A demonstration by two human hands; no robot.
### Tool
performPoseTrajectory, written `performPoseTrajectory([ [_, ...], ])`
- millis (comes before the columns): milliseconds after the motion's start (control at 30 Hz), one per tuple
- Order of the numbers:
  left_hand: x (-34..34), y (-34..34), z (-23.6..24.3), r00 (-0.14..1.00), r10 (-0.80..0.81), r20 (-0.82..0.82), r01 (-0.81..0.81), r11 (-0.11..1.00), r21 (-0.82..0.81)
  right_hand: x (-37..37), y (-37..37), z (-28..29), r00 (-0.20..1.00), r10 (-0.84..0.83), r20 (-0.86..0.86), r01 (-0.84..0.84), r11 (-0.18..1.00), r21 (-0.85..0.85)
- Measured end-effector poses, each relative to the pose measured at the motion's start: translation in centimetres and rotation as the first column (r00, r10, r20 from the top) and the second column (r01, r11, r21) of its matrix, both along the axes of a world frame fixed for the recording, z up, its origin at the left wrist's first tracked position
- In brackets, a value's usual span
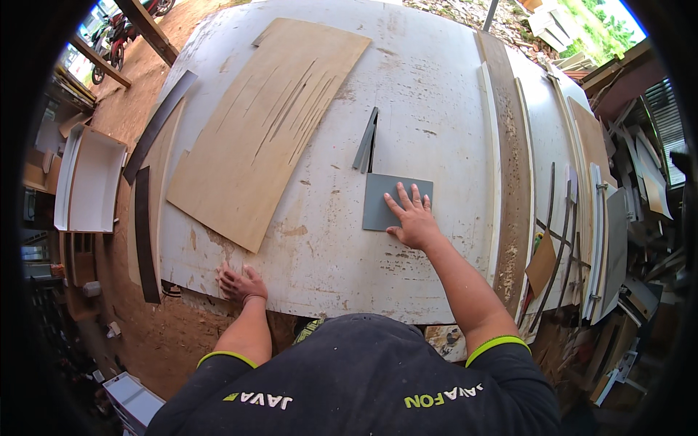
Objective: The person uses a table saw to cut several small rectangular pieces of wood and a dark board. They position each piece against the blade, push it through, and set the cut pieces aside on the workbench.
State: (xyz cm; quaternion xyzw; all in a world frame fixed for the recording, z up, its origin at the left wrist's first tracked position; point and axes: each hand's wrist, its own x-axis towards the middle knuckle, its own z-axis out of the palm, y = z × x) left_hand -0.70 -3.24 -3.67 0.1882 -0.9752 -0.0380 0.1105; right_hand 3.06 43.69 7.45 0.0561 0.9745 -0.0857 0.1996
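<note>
My right hand (414, 216) lies with fingers spread on a grey rectangular board (375, 218) on the scuffed white work surface (334, 276). Just beyond the board, narrow grey strips (363, 142) lie at an angle, one over or beside another. My left hand (241, 282) rests near the front edge of the surface, fingers apart and slightly bent, holding nothing visible. Beyond it lies a large pale plywood sheet (254, 145) with dark slits or cracks.
Dark curved-looking strips (147, 232) line the left edge. Long boards (509, 182) and rails run along the right, beside stacked offcuts (640, 167). A white drawer box (93, 174) stands at left. Motorbikes (116, 43) and wooden posts (149, 29) are at the far left.
</note>
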Motion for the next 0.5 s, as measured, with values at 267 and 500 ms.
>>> performPoseTrajectory([
  [267, -0.01, -0.07, -0.29, 1.000, 0.005, -0.017, -0.005, 1.000, 0.005, -0.13, -0.06, 0.06, 1.000, 0.000, 0.012, 0.000, 1.000, 0.009],
  [500, 0.00, -0.28, -0.51, 1.000, 0.009, 0.009, -0.009, 1.000, 0.003, -0.31, -0.13, 0.28, 1.000, -0.011, 0.018, 0.011, 1.000, 0.003],
])
